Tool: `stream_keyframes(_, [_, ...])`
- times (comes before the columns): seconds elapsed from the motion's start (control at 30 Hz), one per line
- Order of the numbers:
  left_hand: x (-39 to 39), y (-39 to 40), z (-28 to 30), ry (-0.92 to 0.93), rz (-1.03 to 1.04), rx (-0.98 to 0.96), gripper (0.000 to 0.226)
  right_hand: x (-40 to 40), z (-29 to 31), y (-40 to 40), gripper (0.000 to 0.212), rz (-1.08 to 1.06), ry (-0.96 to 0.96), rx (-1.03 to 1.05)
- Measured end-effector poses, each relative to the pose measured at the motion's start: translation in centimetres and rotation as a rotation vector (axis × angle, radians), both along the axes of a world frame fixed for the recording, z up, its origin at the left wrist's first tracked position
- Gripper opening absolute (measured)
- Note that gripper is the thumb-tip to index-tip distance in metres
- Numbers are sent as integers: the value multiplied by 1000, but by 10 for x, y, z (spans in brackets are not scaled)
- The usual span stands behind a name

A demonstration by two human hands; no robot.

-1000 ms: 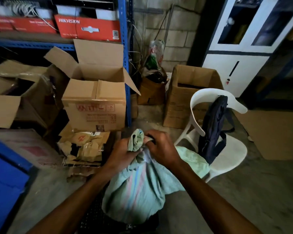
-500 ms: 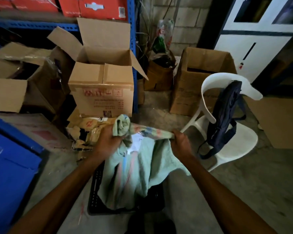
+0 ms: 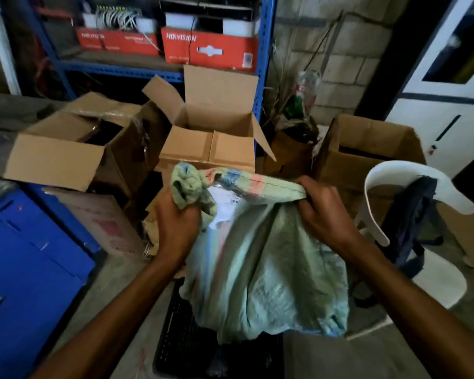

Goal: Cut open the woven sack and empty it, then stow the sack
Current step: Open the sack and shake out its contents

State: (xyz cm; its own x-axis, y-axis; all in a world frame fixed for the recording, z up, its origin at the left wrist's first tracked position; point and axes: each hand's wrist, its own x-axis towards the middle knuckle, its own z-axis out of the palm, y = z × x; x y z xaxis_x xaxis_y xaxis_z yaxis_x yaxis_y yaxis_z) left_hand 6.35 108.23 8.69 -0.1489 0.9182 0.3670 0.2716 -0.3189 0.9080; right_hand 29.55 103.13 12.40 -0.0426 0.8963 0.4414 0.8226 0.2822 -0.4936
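A pale green woven sack (image 3: 266, 272) with pink and blue stripes hangs in front of me, its bulging bottom resting over a black plastic crate (image 3: 186, 343). My left hand (image 3: 177, 222) clutches the bunched left corner of the sack's mouth. My right hand (image 3: 323, 212) grips the right end of the striped top edge. Between them the mouth gapes, and something white (image 3: 223, 203) shows inside.
An open cardboard box (image 3: 211, 138) stands just behind the sack, with other cartons left and right (image 3: 367, 149). A white plastic chair (image 3: 411, 184) carrying a dark backpack (image 3: 411, 217) is at my right. A blue bin (image 3: 30, 258) sits at the left, and blue shelving (image 3: 266, 77) is behind.
My hands were together on the bunched top of the sack; they have pulled apart, spreading its mouth open. The view has shifted up and down in between.
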Motion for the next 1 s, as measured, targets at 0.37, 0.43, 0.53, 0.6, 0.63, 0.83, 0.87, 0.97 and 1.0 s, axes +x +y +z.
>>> stream_keyframes(0.37, [14, -8, -21, -40, -93, -168, 8, 26, -59, -16, 31, -422, 208, -229])
stream_keyframes(0.43, [8, -7, -29, -35, -58, -218, 11, 15, -36, -12, 35, -373, 225, -91])
stream_keyframes(0.53, [-1, -15, -27, -52, 4, -162, 10, -9, -12, -5, 30, -154, 77, -63])
stream_keyframes(0.6, [-7, -12, -22, -82, 61, -126, 8, -14, -11, -1, 25, -128, 27, -31])
stream_keyframes(0.63, [-13, -6, -20, -77, 75, -124, 7, -14, -10, 1, 24, -130, 25, -11])
stream_keyframes(0.83, [-31, 1, -24, -68, 42, -130, 24, -21, 16, -2, 21, -64, 34, 55])
stream_keyframes(0.87, [-31, 1, -25, -36, 30, -129, 26, -21, 19, -3, 21, -36, -5, 8])
stream_keyframes(0.97, [-26, 2, -13, -73, 135, -86, 10, -14, 28, -7, 16, -79, 9, 50])
stream_keyframes(1.0, [-24, -1, -5, -84, 155, -60, 6, -13, 32, -8, 16, -93, 33, 72])
